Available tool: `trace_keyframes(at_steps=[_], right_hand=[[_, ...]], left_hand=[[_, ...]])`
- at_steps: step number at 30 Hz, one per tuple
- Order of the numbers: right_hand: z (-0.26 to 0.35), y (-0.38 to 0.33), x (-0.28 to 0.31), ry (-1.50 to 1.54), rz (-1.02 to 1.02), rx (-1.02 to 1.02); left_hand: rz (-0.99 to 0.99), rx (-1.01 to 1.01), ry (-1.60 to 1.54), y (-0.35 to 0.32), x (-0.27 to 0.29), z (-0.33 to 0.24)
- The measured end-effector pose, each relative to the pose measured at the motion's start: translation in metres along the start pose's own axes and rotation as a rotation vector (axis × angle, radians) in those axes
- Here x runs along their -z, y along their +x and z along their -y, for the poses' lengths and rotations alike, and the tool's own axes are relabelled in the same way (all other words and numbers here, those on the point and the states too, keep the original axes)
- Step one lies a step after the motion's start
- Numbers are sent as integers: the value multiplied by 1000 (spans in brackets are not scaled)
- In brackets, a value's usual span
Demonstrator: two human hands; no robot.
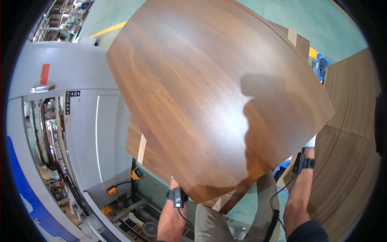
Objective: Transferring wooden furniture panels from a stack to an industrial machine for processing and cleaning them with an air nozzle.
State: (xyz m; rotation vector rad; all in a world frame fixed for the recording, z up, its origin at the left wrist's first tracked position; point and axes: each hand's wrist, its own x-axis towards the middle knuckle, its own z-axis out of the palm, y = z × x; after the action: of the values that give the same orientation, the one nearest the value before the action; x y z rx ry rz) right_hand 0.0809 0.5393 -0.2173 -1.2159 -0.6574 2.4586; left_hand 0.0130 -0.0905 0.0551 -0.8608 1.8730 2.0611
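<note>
Panel [181, 80], brown and wood-grained, spans centre to twelve o'clock. It mostly hides the left hand [172, 178] near six-thirty and gloved right hand [311, 142] past three; I cannot tell the hands' opening or hold.

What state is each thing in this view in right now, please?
Upper wood panel: askew over the lower one, partly shadowed
Lower wood panel: mostly covered
Left hand: mostly hidden at the panel edge
Right hand: white-gloved, partly hidden
Wrist devices: strapped on
Grey machine: inner parts showing
</note>
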Motion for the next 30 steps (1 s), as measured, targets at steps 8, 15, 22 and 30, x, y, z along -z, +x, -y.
trace_keyframes(at_steps=[8,15,22,30], right_hand=[[49,-32,60,-1008,110,407],[54,-69,106,-945,55,342],[68,-118,183,-860,-35,289],[51,-198,253,-681,-117,291]], left_hand=[[-41,70,-142,-10,-3,-21],[-110,122,-156,-69,20,-2],[-151,178,-142,-131,91,4],[-143,163,-118,-130,49,-12]])
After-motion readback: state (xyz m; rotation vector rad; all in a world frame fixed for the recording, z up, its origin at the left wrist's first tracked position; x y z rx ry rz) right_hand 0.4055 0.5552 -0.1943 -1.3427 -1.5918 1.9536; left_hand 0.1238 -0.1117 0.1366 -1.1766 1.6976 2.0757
